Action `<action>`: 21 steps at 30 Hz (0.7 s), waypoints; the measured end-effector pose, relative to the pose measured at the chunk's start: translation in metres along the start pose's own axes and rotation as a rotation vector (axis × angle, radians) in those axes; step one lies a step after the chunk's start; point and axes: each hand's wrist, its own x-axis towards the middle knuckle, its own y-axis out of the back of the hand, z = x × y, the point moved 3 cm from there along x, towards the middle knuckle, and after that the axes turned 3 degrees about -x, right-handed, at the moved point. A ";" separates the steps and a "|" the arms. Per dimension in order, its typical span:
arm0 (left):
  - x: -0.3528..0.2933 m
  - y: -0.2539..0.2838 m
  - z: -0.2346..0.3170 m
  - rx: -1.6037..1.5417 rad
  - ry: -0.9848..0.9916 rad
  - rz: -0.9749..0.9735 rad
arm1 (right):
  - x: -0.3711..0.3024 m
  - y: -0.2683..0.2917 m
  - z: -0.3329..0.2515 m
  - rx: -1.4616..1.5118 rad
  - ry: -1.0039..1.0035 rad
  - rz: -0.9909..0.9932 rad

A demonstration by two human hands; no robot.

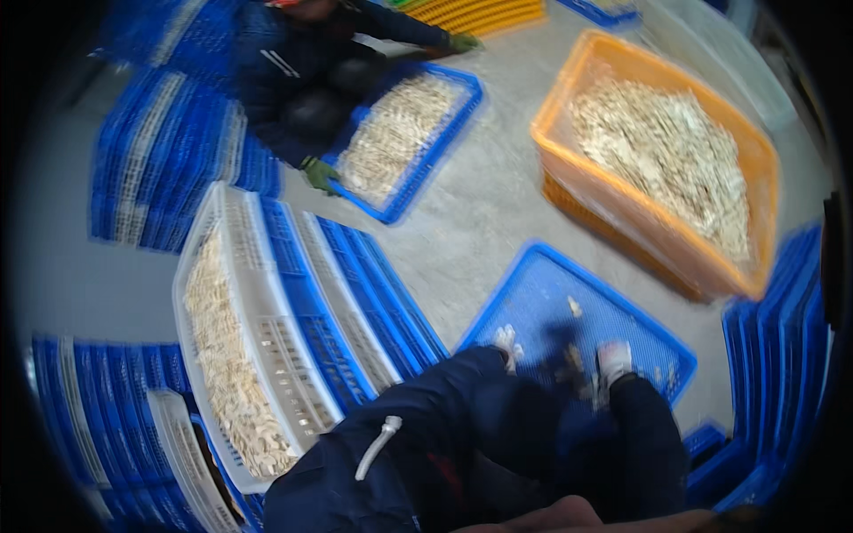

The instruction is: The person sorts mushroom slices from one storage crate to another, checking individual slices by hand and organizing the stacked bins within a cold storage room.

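Reaching down at lower centre, the left hand (506,342) and right hand (614,360), both in pale gloves below dark padded sleeves, touch the perforated floor of a shallow blue plastic tray (533,293); motion blur hides whether their fingers are curled or spread. A few pale slivers (574,307) lie scattered on its mesh. An orange lattice crate (653,244) heaped with pale, stringy slices stands upper right. A white slotted tray (258,311) of the same slices tops a blue stack lower left. At upper centre, a co-worker's green-gloved hand (320,173) grips another filled blue tray (435,147).
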 end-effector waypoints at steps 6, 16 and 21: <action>-0.055 0.042 0.040 0.285 -0.061 -0.380 | -0.022 0.088 -0.007 0.249 -0.037 -0.227; -0.067 0.057 0.060 0.340 -0.024 -0.404 | -0.048 0.082 -0.090 0.037 0.123 -0.106; -0.065 0.060 0.059 0.347 -0.040 -0.339 | -0.031 0.088 -0.088 0.171 0.048 -0.198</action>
